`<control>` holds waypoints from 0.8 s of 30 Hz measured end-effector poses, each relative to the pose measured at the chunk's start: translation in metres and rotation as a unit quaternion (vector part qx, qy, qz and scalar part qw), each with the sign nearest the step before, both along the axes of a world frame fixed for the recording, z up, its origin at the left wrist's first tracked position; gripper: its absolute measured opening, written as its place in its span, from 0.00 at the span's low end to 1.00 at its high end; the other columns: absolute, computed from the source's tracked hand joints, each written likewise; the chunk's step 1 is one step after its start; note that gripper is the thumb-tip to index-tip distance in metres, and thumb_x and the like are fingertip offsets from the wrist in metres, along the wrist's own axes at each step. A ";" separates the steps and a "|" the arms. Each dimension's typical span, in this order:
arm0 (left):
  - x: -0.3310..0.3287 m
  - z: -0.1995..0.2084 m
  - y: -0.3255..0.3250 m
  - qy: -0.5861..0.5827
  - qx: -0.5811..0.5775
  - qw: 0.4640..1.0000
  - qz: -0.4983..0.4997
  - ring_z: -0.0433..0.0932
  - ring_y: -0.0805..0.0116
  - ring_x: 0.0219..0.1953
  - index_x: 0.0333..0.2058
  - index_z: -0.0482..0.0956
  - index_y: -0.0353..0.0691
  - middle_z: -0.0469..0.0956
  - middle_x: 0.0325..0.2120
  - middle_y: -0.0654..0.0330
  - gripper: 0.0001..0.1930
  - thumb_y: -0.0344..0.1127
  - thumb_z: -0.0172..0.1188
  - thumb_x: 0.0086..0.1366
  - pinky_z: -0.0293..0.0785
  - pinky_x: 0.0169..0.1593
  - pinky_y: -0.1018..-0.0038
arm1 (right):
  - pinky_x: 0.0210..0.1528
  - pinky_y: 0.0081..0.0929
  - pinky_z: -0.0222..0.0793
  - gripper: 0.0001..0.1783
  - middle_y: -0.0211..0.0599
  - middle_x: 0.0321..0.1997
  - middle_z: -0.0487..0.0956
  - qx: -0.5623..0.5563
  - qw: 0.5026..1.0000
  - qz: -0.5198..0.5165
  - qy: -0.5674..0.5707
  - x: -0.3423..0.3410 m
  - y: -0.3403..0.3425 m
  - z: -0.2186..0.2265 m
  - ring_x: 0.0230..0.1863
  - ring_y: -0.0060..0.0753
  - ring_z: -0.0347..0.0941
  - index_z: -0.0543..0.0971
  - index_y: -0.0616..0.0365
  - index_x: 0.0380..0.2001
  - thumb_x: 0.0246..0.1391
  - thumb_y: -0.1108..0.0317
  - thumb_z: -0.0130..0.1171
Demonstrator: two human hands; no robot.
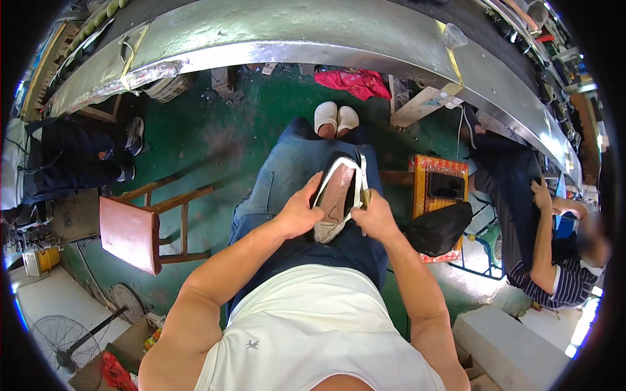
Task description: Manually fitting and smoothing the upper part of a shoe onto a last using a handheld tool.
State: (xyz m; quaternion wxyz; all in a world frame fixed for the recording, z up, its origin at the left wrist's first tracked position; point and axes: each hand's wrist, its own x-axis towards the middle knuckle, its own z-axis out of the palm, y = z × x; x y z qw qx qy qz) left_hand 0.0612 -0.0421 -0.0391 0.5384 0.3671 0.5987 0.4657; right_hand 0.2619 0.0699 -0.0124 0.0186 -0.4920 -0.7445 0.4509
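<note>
A dark shoe upper with a white edge and a pinkish-brown inner bottom is held over my lap, its opening turned up toward me. My left hand grips its left side near the lower end, thumb laid over the edge. At the other side, my right hand is closed on the shoe's edge, with a narrow white strip running up from it. A small yellowish bit shows by the right thumb; what it is I cannot tell. Both hands' undersides are hidden.
A long metal-edged bench spans the far side. To the left lies a brown stool. On the right, an orange patterned seat bears a phone and black bag. A co-worker sits beyond; another person is left.
</note>
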 end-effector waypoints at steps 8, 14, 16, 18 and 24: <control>0.015 -0.010 -0.017 -0.020 -0.071 0.994 -0.074 0.59 0.62 0.71 0.75 0.40 0.35 0.59 0.70 0.49 0.52 0.25 0.66 0.59 0.53 0.73 0.69 | 0.44 0.49 0.74 0.18 0.55 0.34 0.82 0.028 0.987 0.150 -0.045 0.060 -0.011 0.055 0.39 0.60 0.80 0.75 0.67 0.47 0.64 0.61 0.57; 0.025 0.006 -0.011 -0.037 -0.060 0.994 -0.086 0.57 0.61 0.72 0.75 0.34 0.35 0.57 0.70 0.47 0.53 0.23 0.64 0.61 0.51 0.73 0.70 | 0.45 0.43 0.77 0.16 0.50 0.38 0.80 0.310 0.904 0.293 -0.015 0.048 -0.004 0.053 0.40 0.56 0.79 0.76 0.66 0.46 0.58 0.66 0.60; 0.025 0.008 -0.011 -0.036 -0.061 0.994 -0.088 0.56 0.61 0.72 0.75 0.33 0.35 0.56 0.70 0.47 0.53 0.23 0.63 0.62 0.50 0.73 0.71 | 0.44 0.42 0.77 0.15 0.49 0.37 0.80 0.271 0.893 0.353 -0.069 0.039 0.007 0.067 0.39 0.55 0.79 0.77 0.65 0.44 0.56 0.67 0.61; 0.024 -0.005 -0.017 -0.040 -0.043 0.993 -0.098 0.55 0.55 0.73 0.74 0.32 0.32 0.53 0.71 0.41 0.52 0.27 0.62 0.62 0.50 0.73 0.71 | 0.44 0.42 0.77 0.14 0.49 0.36 0.80 0.231 0.873 0.412 -0.121 0.030 0.016 0.073 0.38 0.53 0.79 0.77 0.65 0.42 0.54 0.69 0.62; 0.021 -0.006 -0.016 0.021 -0.079 0.988 -0.127 0.55 0.61 0.72 0.73 0.24 0.33 0.53 0.71 0.43 0.56 0.25 0.63 0.63 0.50 0.73 0.71 | 0.43 0.44 0.77 0.10 0.52 0.37 0.81 0.183 0.892 0.398 -0.113 0.016 0.019 0.088 0.40 0.54 0.80 0.78 0.66 0.37 0.51 0.75 0.61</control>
